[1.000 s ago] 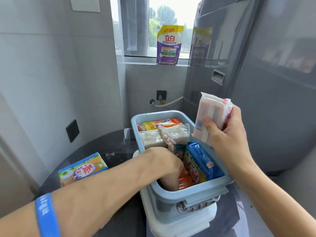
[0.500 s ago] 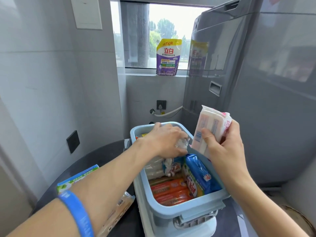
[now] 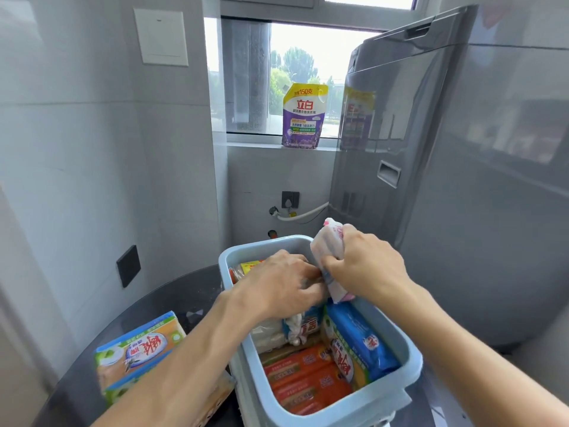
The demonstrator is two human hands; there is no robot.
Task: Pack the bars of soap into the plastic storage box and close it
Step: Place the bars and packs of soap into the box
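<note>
At frame centre, the right hand (image 3: 366, 266) grips the white soap bar (image 3: 328, 260) upright over the box (image 3: 409, 349), the left hand (image 3: 277, 288) pinching wrapped soap beneath.

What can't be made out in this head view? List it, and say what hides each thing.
- Box lid: not seen; the bottom edge cuts off the near end.
- Left hand fingers: tips hidden among packets, so its hold is unclear.
- Far soaps: mostly covered by both hands.
- White soap label: blurred, partly wrapped by the right hand.
</note>
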